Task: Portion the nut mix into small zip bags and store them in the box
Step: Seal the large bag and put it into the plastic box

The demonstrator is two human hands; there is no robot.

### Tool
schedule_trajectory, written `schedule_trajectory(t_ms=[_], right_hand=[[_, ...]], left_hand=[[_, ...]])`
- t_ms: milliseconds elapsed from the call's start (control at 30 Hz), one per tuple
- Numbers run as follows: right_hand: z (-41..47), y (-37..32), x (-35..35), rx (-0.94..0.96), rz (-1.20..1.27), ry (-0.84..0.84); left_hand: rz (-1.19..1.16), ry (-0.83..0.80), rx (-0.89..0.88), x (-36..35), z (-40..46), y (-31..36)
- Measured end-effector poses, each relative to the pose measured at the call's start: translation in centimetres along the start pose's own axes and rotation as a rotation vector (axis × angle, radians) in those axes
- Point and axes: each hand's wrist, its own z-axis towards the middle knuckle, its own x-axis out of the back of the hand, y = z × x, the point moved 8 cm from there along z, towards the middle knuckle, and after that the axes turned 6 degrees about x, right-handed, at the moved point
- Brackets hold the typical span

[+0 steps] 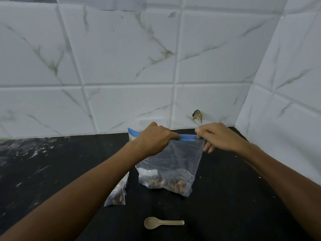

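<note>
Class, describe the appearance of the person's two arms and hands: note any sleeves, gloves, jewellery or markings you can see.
Both forearms are bare up to the frame edge, with no sleeves in view. The left hand and right hand wear no gloves; no rings, watch, bracelets or markings show.

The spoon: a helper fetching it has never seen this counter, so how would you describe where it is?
Start at the black counter below the white tiled wall. Nearer the person than the big clear bag that both hands hold up by its blue zip strip, the spoon lies flat, bowl to the left. It is the only pale, solid thing there; its neighbours are clear bags of nuts.
</note>
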Motion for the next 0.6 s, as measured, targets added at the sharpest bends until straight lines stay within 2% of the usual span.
schedule_trajectory(t_ms=[67, 167, 200, 267, 333, 367, 600], right_hand=[[0.0, 0.2, 0.1, -0.064, 0.075, 0.048], [0.3, -0.1, -0.3, -0.116, -0.028, -0.043], [0.4, -0.3, -0.6, -0.123, -0.110, -0.095], [0.9, -1.3, -0.8, -0.062, -0.424, -0.131], [1.3, -2.3, -0.6, 0.009, -0.695, -0.074], [1.5, -2.6, -0.6, 0.022, -0.744, -0.047], [1.4, -1.6, -0.7, -0.140, -0.583, -0.092]], left_hand=[[-0.003, 0.013, -0.021, 0.0, 0.0, 0.3], [-0.071, 0.018, -0.039, 0.0, 0.0, 0.8], [-0.099, 0.022, -0.045, 0.2, -0.1, 1.0], [-0.122, 0.030, -0.057, 0.2, 0.0, 1.3], [-0.112, 0.047, -0.058, 0.3, -0.1, 1.6], [-0.106, 0.057, -0.056, 0.4, -0.1, 1.7], [0.029, 0.047, -0.042, 1.0, -0.4, 2.1]])
